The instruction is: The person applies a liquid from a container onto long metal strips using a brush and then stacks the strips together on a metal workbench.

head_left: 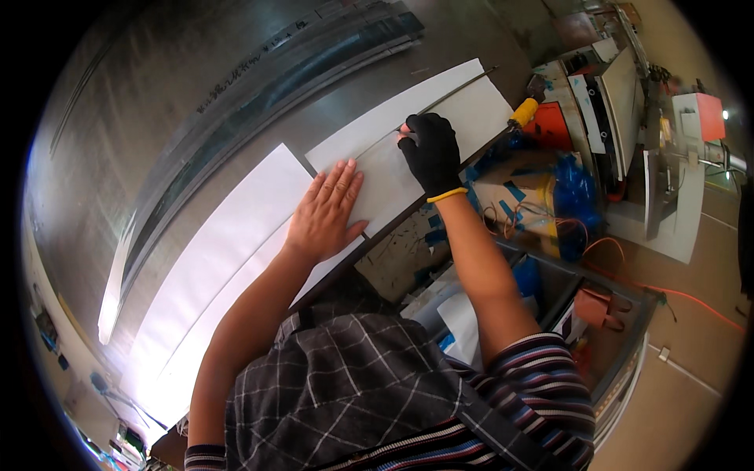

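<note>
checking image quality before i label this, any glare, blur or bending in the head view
Head view: strong glare washes out the near end of the white sheet at lower left; fisheye bends the metal table edges and darkens the corners; the left hand, flat on the sheet, and the gloved right hand are sharp; the clutter at far right is small and soft.

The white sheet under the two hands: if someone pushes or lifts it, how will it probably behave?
The white sheet looks thin and flat, so it would probably flex when lifted. The metal table looks smooth, so it may slide; the left hand presses on it. The right hand wears a glove.
</note>
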### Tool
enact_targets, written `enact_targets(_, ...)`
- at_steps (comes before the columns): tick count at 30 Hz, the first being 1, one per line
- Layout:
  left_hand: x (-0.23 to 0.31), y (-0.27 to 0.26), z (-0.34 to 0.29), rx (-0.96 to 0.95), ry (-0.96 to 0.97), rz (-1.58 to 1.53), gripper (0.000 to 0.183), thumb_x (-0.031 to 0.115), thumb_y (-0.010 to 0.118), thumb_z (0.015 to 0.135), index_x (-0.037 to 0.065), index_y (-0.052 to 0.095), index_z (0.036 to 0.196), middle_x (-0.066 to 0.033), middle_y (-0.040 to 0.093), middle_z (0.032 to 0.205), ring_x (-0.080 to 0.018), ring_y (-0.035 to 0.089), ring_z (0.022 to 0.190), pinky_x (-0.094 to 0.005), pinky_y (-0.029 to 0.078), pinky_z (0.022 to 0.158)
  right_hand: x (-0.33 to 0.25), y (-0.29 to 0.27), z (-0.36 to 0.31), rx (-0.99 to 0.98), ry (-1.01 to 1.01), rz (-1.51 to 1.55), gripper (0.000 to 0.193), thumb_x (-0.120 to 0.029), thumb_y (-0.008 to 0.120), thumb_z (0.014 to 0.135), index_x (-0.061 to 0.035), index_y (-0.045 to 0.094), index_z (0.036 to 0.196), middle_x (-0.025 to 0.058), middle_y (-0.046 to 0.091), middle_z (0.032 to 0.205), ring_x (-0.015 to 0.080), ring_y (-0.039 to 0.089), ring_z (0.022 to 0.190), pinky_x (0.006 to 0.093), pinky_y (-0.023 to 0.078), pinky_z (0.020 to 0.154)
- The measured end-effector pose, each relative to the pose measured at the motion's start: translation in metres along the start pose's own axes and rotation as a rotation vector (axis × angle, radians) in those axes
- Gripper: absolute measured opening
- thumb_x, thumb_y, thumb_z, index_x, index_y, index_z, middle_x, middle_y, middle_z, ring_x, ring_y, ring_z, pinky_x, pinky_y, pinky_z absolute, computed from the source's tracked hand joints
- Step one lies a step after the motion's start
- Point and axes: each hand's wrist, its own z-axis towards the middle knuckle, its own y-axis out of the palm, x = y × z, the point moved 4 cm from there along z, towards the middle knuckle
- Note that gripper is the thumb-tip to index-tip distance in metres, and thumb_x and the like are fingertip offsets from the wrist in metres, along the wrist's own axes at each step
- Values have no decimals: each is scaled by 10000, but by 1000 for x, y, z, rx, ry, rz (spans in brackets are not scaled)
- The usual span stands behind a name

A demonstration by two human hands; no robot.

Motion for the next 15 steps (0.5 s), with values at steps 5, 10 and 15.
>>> enact_targets(5, 0, -1, 0, 9, 8, -2, 819, 460, 633, 857, 16, 327, 1473, -142, 243, 1580, -268, 217, 1471, -404, 176, 1198, -2, 5, 11, -142, -54, -162, 109, -151, 694, 735, -82, 610, 723, 92, 617, 758, 308, 591, 762, 425, 481, 696)
enact_targets(10, -3, -5, -7, 132, 66, -90, 729, 266, 683, 807, 106, 392, 1457, -115, 317, 1551, -270, 275, 1450, -445, 226, 1181, -60, 20, -64, -155, -363, 36, 199, -148, 669, 768, -42, 606, 923, 194, 612, 977, 342, 594, 976, 472, 453, 907)
enact_targets(15, -7, -7, -15, 156, 207, -87, 533, 86, 669, 718, 138, 605, 1245, -69, 526, 1379, -260, 411, 1360, -475, 296, 1145, -79, -6, -68, -437, 76, 539, 342, -225, 638, 889, -34, 569, 1165, 195, 593, 1161, 359, 547, 1116, 468, 389, 1023)
